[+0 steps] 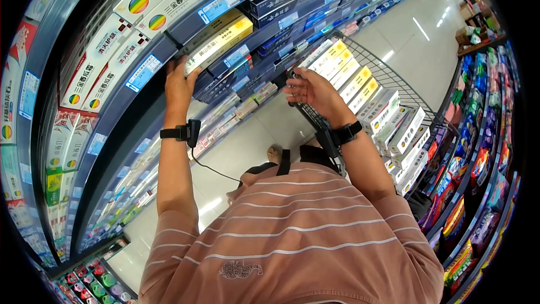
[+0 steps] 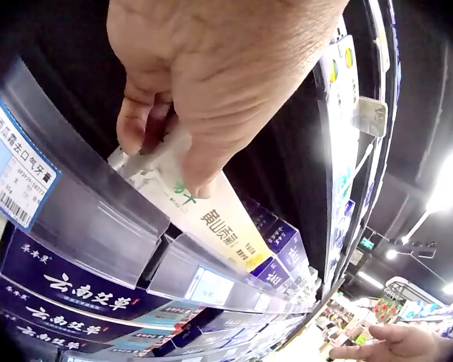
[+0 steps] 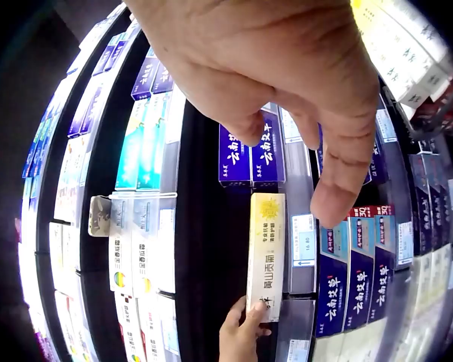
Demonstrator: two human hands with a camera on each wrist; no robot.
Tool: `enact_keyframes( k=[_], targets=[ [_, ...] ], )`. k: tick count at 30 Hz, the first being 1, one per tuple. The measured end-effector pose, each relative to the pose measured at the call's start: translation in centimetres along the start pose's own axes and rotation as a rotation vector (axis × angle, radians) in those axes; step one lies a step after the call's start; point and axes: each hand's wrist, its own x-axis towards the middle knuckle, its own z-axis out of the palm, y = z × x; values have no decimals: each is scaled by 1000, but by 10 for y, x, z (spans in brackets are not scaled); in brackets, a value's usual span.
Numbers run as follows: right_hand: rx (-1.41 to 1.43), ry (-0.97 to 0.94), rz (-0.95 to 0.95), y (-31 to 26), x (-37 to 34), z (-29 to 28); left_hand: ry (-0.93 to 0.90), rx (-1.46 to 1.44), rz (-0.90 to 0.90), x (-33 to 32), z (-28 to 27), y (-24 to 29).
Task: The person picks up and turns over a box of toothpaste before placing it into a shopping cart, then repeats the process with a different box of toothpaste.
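"What have you got in your left grip [image 1: 179, 89]?"

"The end of a yellow-and-white box [image 1: 220, 45]. My thumb lies on its printed face and my fingers curl round the end, so I'm pinching it."

"And where is the box?"

"At the front of the shelf [image 2: 102, 215], lengthwise along the edge, with dark blue boxes [image 3: 266, 151] beyond its far end."

"Your right grip [image 1: 320, 94]?"

"Released, holding nothing. The fingers are relaxed and apart, near the close end of the wire cart [image 1: 413, 89]. Whether they touch it, I can't tell."

"What's in the cart?"

"Rows of yellow-and-white cartons [image 1: 358, 83], and white packs [image 1: 406, 132] nearer my forearm, some of them tilted."
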Motion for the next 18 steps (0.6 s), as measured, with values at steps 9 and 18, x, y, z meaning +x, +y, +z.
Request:
enact_keyframes(
  k=[9,18],
  targets=[
    [25,-22,-15,7,-4,-12,84,119,-46,-5,-1,17],
    [-10,88,-23,8,-41,-50,-222,-526,-24,-19,56,132]
  ],
)
